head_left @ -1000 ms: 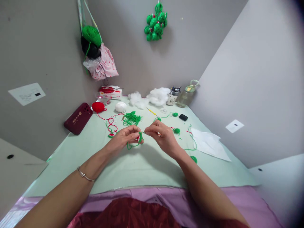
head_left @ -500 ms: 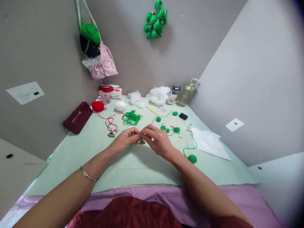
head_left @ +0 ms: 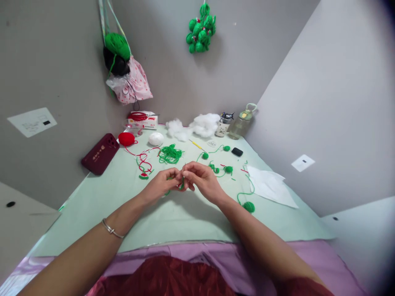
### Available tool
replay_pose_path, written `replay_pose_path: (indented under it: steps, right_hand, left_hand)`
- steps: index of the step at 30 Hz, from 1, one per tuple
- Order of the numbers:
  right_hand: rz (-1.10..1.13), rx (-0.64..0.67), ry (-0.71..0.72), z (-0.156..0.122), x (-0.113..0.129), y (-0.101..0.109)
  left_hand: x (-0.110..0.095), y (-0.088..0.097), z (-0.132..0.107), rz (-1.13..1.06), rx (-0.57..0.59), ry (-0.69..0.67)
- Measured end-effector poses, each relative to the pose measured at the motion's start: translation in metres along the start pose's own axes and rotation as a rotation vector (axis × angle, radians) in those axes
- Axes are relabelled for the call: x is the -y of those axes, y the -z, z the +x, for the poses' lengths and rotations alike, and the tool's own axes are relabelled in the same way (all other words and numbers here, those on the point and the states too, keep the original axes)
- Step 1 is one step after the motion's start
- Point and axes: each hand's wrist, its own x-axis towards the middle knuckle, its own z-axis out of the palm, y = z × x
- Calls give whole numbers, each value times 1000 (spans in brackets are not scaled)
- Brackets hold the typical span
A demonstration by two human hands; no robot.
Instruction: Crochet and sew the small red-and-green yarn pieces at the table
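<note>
Left hand [head_left: 159, 186] and right hand [head_left: 202, 181] pinch green yarn piece [head_left: 182, 183], roughly upright

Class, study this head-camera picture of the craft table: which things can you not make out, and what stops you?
Head view, green crochet piece: mostly covered by the fingers of the left hand and right hand; its shape is unclear.
Head view, gold lettering on the dark red phone: too small to read.
Head view, contents of the jar: too small to tell.
Head view, both elbows: cut off by the bottom edge.
</note>
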Motion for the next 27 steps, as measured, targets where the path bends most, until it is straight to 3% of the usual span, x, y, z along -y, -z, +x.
replay_pose_path:
  steps: [3, 7, 10, 13, 20, 27]
  right_hand:
    - [150, 53, -104, 2, 3, 3]
    - [263, 1, -85, 3, 9, 11]
    - [244, -66, -62, 3, 12, 17]
    - [18, -112, -10, 1, 13, 22]
    - [-695, -197, 327, -3, 11, 22]
    - [-859, -163, 376, -3, 10, 23]
  left_hand:
    - [-2, 1, -1, 54, 40, -12]
    - [-3, 6, 1, 81, -93, 1]
    - [-6, 10, 1, 21, -106, 6]
    - [-10, 11, 1, -56, -88, 10]
    - [-14, 12, -2, -52, -115, -34]
    - [-12, 12, -2, -47, -160, -71]
